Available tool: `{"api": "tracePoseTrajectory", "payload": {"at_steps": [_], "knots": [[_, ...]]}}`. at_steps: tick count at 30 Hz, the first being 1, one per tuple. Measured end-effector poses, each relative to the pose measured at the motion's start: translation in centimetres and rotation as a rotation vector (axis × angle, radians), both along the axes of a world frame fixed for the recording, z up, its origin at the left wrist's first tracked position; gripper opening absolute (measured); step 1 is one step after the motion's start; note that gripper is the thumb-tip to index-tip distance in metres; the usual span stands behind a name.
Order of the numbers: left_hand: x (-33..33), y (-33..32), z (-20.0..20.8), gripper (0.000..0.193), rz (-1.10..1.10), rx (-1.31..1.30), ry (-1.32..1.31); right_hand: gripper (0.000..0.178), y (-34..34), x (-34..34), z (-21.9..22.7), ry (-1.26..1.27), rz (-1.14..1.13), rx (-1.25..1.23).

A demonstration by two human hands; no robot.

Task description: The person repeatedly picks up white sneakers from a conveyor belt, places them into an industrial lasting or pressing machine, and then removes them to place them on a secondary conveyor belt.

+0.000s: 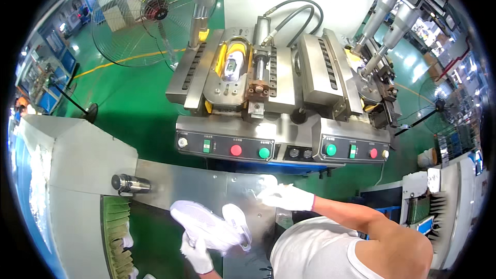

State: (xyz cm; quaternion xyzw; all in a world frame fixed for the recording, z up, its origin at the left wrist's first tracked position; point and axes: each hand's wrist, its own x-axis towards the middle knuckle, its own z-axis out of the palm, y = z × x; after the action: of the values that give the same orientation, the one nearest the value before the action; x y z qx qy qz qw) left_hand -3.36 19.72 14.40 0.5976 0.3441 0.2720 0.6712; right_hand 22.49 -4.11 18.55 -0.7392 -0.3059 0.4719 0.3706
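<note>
In a white glove, my left hand [196, 254] grips the edge of a pale lavender-white sneaker [199, 222], its fingers closed on the near side. A second pale, rounded shoe part [236, 222] sits against its right side; whether the two are joined cannot be told. My right hand [285, 197], also gloved, is over the metal table [196, 181], right of the shoe and apart from it. Its fingers look pinched together, and what they hold, if anything, is too small and blurred to name.
A steel flask [130, 183] lies on the table's left. Beyond stands a two-station press [279, 134] with red and green buttons; a shoe [234, 64] sits in its left, yellow-lined mould. Fans [155, 8] stand on both sides. At left is a grey cabinet with a green bristled opening [117, 232].
</note>
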Motion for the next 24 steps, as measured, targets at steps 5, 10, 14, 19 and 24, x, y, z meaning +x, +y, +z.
{"api": "tracePoseTrajectory", "payload": {"at_steps": [5, 10, 14, 19, 24], "knots": [[6.5, -2.3, -3.5, 0.055, -0.18, -0.399, -0.169, 0.044, 2.2, 0.5, -4.0, 1.385, -0.247, 0.296], [20.1, -3.7, 9.3, 0.053, -0.338, 0.569, 0.108, 0.054, -1.6, 6.8, -5.3, 1.377, -0.261, 0.499], [31.1, -3.2, 10.8, 0.059, -0.359, 0.418, -0.023, 0.091, -6.0, 13.9, 3.1, 0.968, -0.296, 0.688], [48.7, 1.5, 10.0, 0.054, -0.496, 0.874, 0.125, 0.124, -11.6, 18.8, 6.7, 0.973, -0.46, 0.895], [59.3, 8.1, 3.6, 0.065, -0.416, 0.979, 0.332, 0.127, -12.6, 19.5, 8.7, 0.821, -0.707, 1.005]]}}
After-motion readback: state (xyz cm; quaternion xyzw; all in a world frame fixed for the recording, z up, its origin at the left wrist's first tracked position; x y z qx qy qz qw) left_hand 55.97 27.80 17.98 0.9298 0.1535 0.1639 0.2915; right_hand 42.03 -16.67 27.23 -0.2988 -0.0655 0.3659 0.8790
